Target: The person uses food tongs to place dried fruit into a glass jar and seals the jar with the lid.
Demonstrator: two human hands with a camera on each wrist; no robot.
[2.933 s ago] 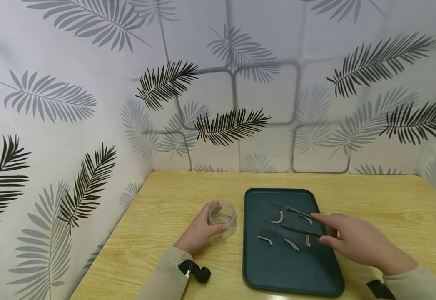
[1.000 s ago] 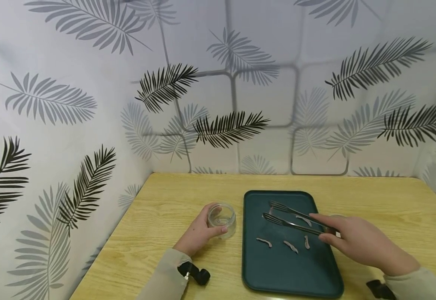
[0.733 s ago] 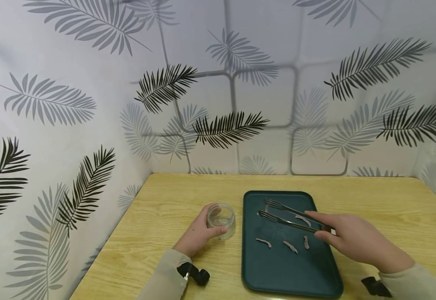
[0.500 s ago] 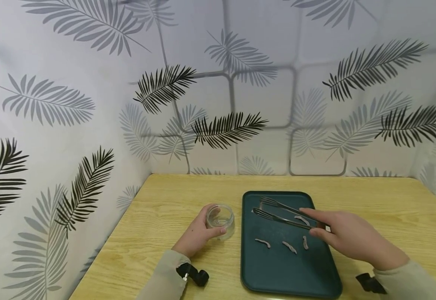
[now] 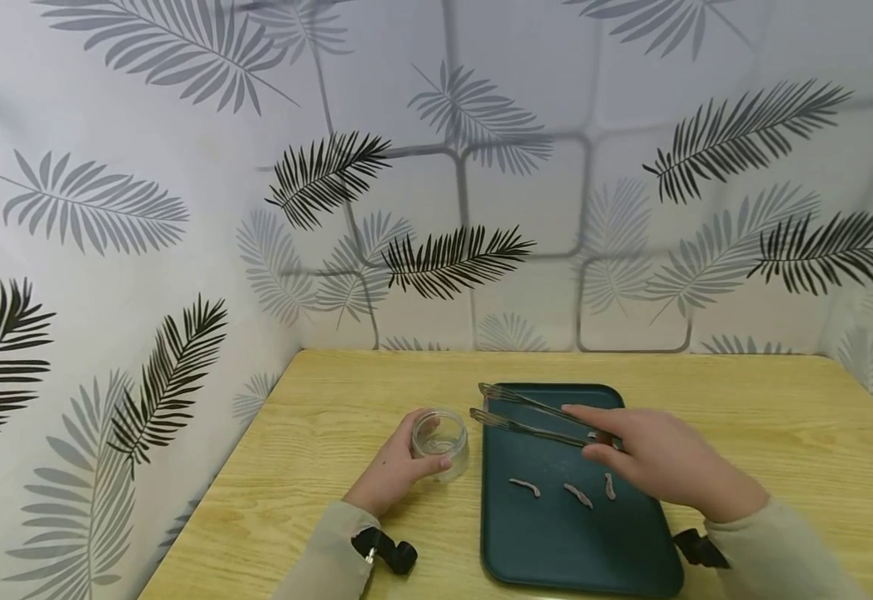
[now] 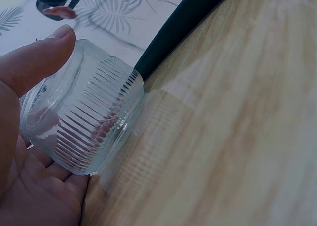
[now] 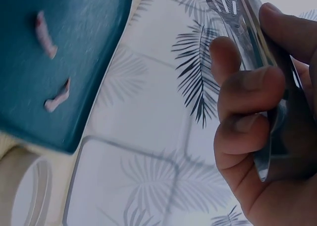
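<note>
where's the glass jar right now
In the head view, the glass jar is on the wood-grain table, just left of the dark green tray, with the person's left hand gripping it from its left side.

- A narrow gap of table (image 5: 474, 479) runs between jar (image 5: 447, 465) and tray (image 5: 556, 546).
- Tongs (image 5: 534, 430) and the right hand (image 5: 657, 462) block the tray's far half.
- Room opens at the tray's near end, before 3 small pieces (image 5: 578, 496).

Head view bright — wrist views dimmer, bluish.
</note>
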